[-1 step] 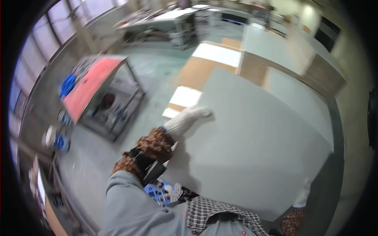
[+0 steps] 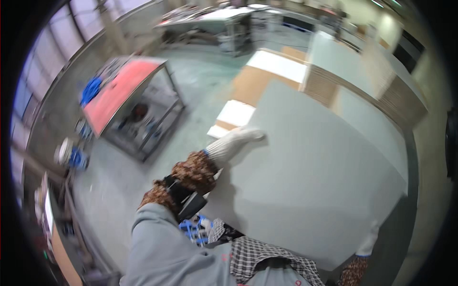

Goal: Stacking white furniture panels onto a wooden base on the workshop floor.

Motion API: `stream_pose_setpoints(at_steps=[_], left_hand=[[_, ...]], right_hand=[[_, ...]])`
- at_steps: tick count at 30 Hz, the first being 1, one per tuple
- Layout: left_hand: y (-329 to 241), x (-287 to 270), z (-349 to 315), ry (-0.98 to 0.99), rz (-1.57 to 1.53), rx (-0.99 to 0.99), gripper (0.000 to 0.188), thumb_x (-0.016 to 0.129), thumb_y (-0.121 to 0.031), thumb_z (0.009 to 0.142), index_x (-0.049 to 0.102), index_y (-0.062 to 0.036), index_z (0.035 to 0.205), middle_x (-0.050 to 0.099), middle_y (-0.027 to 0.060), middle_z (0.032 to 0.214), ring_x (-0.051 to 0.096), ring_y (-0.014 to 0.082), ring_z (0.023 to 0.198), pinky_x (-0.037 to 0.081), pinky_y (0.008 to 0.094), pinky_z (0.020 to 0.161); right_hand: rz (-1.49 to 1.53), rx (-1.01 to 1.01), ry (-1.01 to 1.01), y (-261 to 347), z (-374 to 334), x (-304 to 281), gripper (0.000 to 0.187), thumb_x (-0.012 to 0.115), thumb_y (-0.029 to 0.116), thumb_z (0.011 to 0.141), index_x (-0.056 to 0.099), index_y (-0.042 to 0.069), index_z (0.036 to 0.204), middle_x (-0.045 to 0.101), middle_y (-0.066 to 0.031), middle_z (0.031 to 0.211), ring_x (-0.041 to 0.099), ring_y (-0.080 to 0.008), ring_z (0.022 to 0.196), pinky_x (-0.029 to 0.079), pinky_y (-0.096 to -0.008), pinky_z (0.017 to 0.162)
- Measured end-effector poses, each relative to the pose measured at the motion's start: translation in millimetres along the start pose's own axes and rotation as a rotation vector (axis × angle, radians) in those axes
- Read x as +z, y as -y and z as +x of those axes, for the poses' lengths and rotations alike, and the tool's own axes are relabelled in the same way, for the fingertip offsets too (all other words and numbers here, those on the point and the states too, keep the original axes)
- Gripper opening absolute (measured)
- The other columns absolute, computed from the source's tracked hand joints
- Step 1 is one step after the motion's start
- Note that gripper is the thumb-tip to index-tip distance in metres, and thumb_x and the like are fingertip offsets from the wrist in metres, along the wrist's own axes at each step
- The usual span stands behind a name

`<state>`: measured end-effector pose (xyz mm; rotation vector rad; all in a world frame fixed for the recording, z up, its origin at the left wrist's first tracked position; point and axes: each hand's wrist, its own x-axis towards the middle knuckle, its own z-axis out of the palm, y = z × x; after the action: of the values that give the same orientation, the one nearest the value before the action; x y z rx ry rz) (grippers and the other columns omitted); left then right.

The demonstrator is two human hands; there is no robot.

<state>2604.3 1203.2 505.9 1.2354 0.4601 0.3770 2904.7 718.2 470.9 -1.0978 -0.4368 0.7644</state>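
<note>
A large flat grey panel [image 2: 310,176] spans the space in front of my body, tilted across the view. My left hand [image 2: 236,144], in a white knitted glove, grips the panel's left edge, its thumb lying on the top face and the other fingers out of sight beneath. At the lower right edge, my right hand [image 2: 368,240], also white-gloved, is closed on the same panel; its fingers are partly hidden and blurred. Brown patterned sleeve covers [image 2: 194,170] wrap both forearms, and a black device is strapped on the left one.
Stacks of grey boards [image 2: 341,59] stand ahead to the right. Brown and white sheets [image 2: 260,83] lie beyond the panel. To the left is a red-topped metal table [image 2: 126,88] with blue coiled material [image 2: 90,90]. Buckets [image 2: 71,153] sit beside it; a cluttered workbench [image 2: 214,16] stands farther back.
The surroundings and the panel have shifted slightly rightward in the picture. Both hands keep their hold on the panel.
</note>
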Motion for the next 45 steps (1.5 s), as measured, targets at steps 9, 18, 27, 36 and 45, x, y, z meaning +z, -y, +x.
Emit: stream_pose_setpoints(at_steps=[9, 18, 27, 36, 45], left_hand=[[62.0, -72.6, -20.5, -0.313, -0.269, 0.172, 0.04, 0.07, -0.035, 0.093, 0.066, -0.0051, 0.119, 0.063, 0.0015, 0.115, 0.055, 0.0138, 0.111, 0.041, 0.0335, 0.104], [91.5, -95.6, -24.7, -0.731, -0.425, 0.297, 0.035, 0.067, -0.033, 0.094, 0.067, -0.0064, 0.117, 0.064, 0.0006, 0.109, 0.055, 0.0114, 0.102, 0.045, 0.0326, 0.095], [101.9, -150.4, -57.2, -1.162, -0.377, 0.371, 0.047, 0.064, -0.041, 0.098, 0.065, -0.006, 0.129, 0.066, 0.0018, 0.119, 0.058, 0.0111, 0.11, 0.044, 0.0313, 0.102], [159.3, -143.9, -101.2, -1.743, -0.328, 0.498, 0.057, 0.065, -0.044, 0.098, 0.06, -0.0019, 0.136, 0.062, 0.0089, 0.134, 0.055, 0.0185, 0.128, 0.038, 0.0349, 0.114], [204.0, -128.6, -111.2, -1.708, -0.819, 1.095, 0.066, 0.07, -0.04, 0.093, 0.05, -0.0016, 0.143, 0.061, 0.0153, 0.135, 0.06, 0.0257, 0.121, 0.051, 0.0407, 0.102]], right_hand=[[-0.265, -0.013, 0.092, -3.9, 212.8, 12.9, 0.068, 0.051, 0.049, 0.104, 0.036, 0.005, 0.153, 0.043, -0.0154, 0.152, 0.044, -0.0312, 0.136, 0.04, -0.0446, 0.112], [-0.324, 0.159, 0.583, -43.3, 518.7, 70.5, 0.067, 0.05, 0.049, 0.104, 0.037, 0.005, 0.153, 0.042, -0.014, 0.153, 0.043, -0.0304, 0.137, 0.039, -0.0437, 0.113], [-0.296, 0.406, 0.99, -187.0, 755.5, 272.3, 0.065, 0.048, 0.048, 0.105, 0.037, 0.005, 0.153, 0.041, -0.0125, 0.154, 0.042, -0.0296, 0.137, 0.038, -0.0428, 0.113], [-0.385, 0.511, 1.356, -372.1, 729.3, 581.3, 0.056, 0.046, 0.043, 0.107, 0.047, 0.003, 0.146, 0.051, -0.0079, 0.147, 0.048, -0.0204, 0.133, 0.039, -0.0367, 0.113], [-0.405, 0.665, 1.723, -480.0, 599.2, 787.4, 0.057, 0.047, 0.041, 0.106, 0.049, -0.001, 0.144, 0.055, -0.0139, 0.143, 0.053, -0.023, 0.131, 0.042, -0.0382, 0.113]])
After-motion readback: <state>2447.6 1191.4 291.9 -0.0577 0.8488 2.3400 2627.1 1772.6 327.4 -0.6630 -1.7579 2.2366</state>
